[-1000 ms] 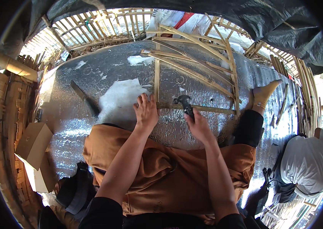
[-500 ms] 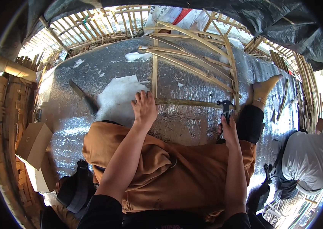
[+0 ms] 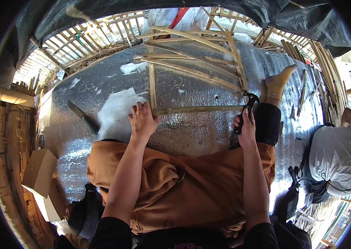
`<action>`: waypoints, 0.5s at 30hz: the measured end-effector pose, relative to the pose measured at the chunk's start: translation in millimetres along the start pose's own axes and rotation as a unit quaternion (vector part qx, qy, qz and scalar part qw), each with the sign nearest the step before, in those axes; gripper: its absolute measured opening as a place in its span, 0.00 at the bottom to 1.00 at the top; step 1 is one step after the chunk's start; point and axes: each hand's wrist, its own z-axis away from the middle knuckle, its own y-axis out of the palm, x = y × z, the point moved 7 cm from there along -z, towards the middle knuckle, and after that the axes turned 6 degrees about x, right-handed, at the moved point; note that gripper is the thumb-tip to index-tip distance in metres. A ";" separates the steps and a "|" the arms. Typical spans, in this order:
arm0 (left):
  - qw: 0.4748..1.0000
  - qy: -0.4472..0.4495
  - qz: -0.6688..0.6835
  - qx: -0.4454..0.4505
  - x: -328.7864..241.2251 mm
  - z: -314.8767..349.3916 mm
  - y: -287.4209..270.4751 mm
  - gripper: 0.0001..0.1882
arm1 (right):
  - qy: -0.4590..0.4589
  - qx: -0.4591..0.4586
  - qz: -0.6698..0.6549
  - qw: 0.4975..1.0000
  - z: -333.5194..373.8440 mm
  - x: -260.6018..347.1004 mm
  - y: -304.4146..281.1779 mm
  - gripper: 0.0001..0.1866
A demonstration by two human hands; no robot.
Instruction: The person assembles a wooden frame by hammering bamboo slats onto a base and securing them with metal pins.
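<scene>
My right hand (image 3: 247, 126) is closed round the handle of a small black multi-tool hammer (image 3: 242, 117). Its head is up beside the right end of a bamboo strip (image 3: 200, 109), at the near right corner of a frame of split bamboo (image 3: 196, 74). At the strip's left end is my left hand (image 3: 143, 121), fingers spread and bent, holding nothing I can see. Whether its thumb touches the strip, I cannot tell. Beneath and left of that hand lies a crumpled white sheet (image 3: 115, 114). The frame's slats run across and slantwise between two uprights.
A knife with a dark handle (image 3: 83, 118) lies left of the white sheet on the silvery mat (image 3: 192, 137). An open cardboard box (image 3: 40, 172) stands at left. My bare foot (image 3: 281, 81) is beside the frame. At right sits a person in a white shirt (image 3: 337, 157).
The hammer's head has risen and turned, tilting right of the frame's corner. My left hand stays by the strip's left end. The whole view has shifted, so the frame appears further left.
</scene>
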 end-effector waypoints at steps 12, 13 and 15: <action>1.000 0.012 -0.009 0.004 -3.9 -2.9 4.8 0.29 | -0.079 -0.083 0.347 0.931 -2.4 5.2 -11.0 0.12; 1.000 0.015 -0.007 0.005 -3.4 -4.2 7.2 0.29 | -0.161 -0.099 0.463 0.866 -3.7 8.2 -14.7 0.14; 1.000 0.013 0.000 -0.002 5.2 -3.6 9.2 0.30 | -0.192 -0.091 0.484 0.849 6.3 9.8 9.9 0.14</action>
